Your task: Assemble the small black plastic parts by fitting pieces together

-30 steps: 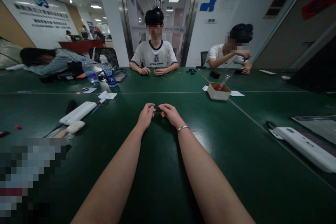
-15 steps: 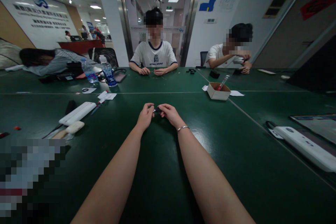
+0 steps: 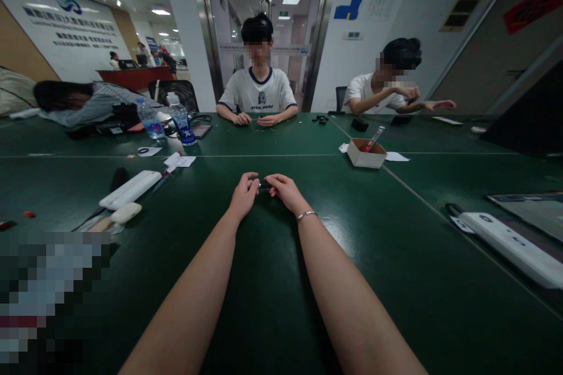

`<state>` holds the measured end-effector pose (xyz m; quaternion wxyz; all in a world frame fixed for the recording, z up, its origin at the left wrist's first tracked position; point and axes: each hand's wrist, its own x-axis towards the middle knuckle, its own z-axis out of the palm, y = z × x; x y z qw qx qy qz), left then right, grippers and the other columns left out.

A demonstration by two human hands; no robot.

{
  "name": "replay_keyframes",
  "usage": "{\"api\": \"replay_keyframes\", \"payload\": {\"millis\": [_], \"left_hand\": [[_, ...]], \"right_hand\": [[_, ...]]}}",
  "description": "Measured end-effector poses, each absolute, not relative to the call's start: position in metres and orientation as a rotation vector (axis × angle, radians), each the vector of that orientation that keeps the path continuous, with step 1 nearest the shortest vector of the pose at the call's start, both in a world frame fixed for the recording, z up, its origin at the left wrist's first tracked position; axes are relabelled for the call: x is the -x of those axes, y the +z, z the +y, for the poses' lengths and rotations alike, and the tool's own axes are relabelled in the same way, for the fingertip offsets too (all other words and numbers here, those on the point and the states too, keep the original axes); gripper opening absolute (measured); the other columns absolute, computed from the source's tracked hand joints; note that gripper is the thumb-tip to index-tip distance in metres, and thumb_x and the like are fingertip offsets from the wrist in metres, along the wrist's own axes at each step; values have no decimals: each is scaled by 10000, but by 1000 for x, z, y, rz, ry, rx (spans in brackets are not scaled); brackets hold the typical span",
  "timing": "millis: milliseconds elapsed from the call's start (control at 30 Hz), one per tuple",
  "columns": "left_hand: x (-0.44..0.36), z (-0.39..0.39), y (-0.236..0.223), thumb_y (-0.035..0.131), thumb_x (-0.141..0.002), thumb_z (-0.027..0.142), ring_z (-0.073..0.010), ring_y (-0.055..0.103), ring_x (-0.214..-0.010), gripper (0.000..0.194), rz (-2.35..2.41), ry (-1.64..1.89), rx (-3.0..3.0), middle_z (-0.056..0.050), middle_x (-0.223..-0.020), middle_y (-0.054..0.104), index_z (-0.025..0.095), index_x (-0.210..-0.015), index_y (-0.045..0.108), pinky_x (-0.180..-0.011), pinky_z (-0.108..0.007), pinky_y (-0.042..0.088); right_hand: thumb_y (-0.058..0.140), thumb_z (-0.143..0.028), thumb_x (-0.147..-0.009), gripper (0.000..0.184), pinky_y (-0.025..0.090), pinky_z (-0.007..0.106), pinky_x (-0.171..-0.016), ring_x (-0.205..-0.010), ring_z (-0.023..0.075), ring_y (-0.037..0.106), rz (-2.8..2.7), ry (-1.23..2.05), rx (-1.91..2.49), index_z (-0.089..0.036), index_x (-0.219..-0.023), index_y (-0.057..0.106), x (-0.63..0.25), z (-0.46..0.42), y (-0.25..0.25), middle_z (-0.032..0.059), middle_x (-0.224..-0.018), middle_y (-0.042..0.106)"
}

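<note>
The shirt [image 3: 263, 94] of the person across the worktop [image 3: 272, 281] reads "STAR WARS" beneath a dark printed figure. On the far left, the wall sign [image 3: 73, 26] carries a blue wave-like logo above rows of Chinese characters, too blurred to read in full. Two clear bottles [image 3: 182, 123] stand below it, the nearer one with a blue-and-white label whose lettering cannot be made out. The long white device [image 3: 512, 246] at the right edge bears dark marks, too unclear to read surely. A red sheet [image 3: 533, 7] with dark characters hangs on the right wall.

Both forearms reach forward from the bottom edge and converge near the middle of the worktop. The left hand [image 3: 244, 194] tilts inward, its fingers closed around the silvery end of a small dark piece [image 3: 264, 185]. The right hand [image 3: 285, 190], with a silver bracelet [image 3: 307, 215] at the wrist, angles in from the other side, thumb and fingers pinching the black end. The piece lies between the two hands, nearer than the open box [image 3: 368, 156].
</note>
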<state>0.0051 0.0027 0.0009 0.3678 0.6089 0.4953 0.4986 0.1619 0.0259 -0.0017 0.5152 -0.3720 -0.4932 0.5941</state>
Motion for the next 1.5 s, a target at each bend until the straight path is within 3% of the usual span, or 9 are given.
{"api": "replay_keyframes", "payload": {"millis": [100,233,367,500,833,967,1233,1500], "left_hand": [[-4,4,-2,593,-840,280,-139,579,-744,340,1301,1321,-1583,-3,-825,605,206,-1168,542,-727,-286,447],[-3,6,-3,498,-904,356,-142,563,-675,335,1284,1261,-1539,17,-701,573,198,-1198,522,-675,-282,430],[-4,5,-2,589,-837,286,-129,561,-697,399,1284,1310,-1521,21,-762,586,201,-1215,495,-702,-274,430],[-4,5,-1,539,-867,307,-132,550,-658,366,1257,1278,-1518,36,-683,557,198,-1214,498,-689,-278,424],[-2,11,-10,579,-825,264,-136,580,-745,377,1235,1312,-1566,17,-776,591,211,-1195,531,-734,-279,436],[-1,12,-12,509,-870,294,-145,577,-718,341,1214,1277,-1570,27,-705,569,213,-1200,534,-708,-285,434],[0,12,-12,585,-801,245,-135,570,-761,355,1270,1316,-1596,10,-822,605,225,-1156,571,-726,-270,430],[1,12,-10,509,-860,258,-138,563,-721,303,1261,1304,-1631,17,-766,577,223,-1153,578,-672,-265,413]], "right_hand": [[830,-459,-601,419,418,203,-487,-498,76,514,-1183,1426,896,-151,-838,672,-162,26,-1,-32,-587,594],[829,-458,-606,418,422,206,-486,-502,77,517,-1191,1432,895,-150,-844,675,-163,26,-2,-29,-598,598],[831,-458,-604,421,419,203,-479,-494,75,516,-1184,1425,901,-149,-843,673,-163,27,-3,-32,-590,596],[835,-459,-596,427,421,202,-476,-487,73,515,-1189,1433,902,-151,-840,670,-163,27,-3,-32,-587,603],[819,-464,-616,408,413,208,-478,-483,76,507,-1191,1427,890,-156,-836,667,-162,26,-3,-38,-570,585],[824,-458,-608,412,417,209,-486,-495,76,512,-1202,1433,888,-150,-835,672,-162,25,-1,-32,-592,595],[828,-465,-607,425,415,202,-482,-492,75,508,-1204,1429,898,-151,-843,666,-162,24,1,-38,-571,588],[825,-299,-659,382,492,191,-512,-540,78,572,-1234,1453,882,-186,-979,649,-162,21,4,-35,-668,620]]}}
